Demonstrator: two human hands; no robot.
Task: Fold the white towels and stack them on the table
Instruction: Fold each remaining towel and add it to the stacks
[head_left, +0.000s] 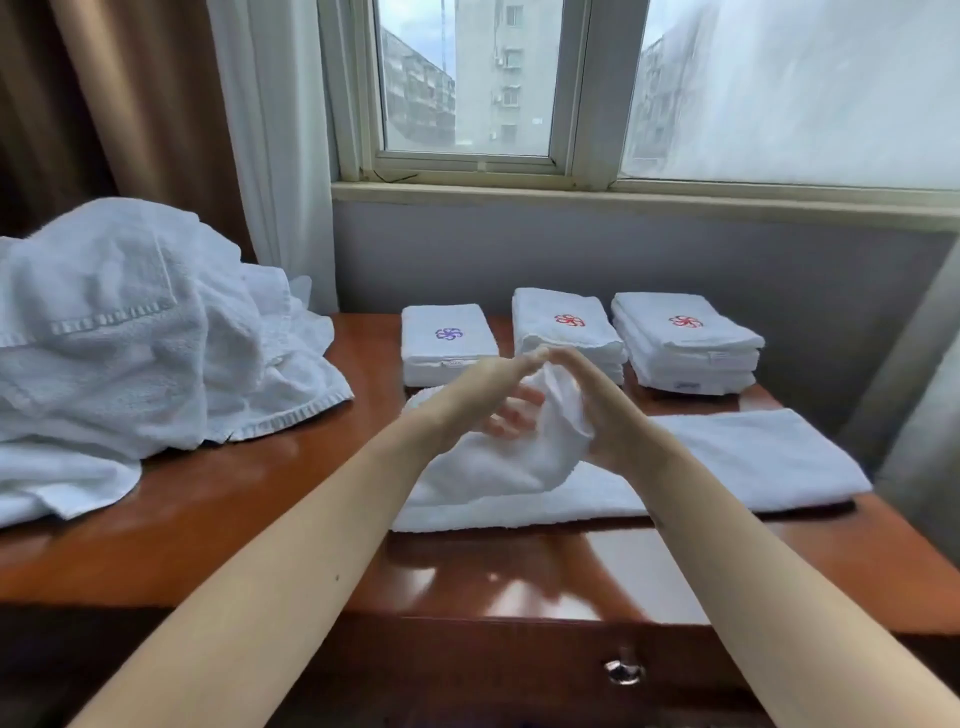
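At frame centre, left hand and right hand hold the raised end of the white towel on the counter.

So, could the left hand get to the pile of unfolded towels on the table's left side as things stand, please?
Probably yes, once freed: the left hand holds the towel being folded, but only bare table lies between it and the pile, nothing blocking.
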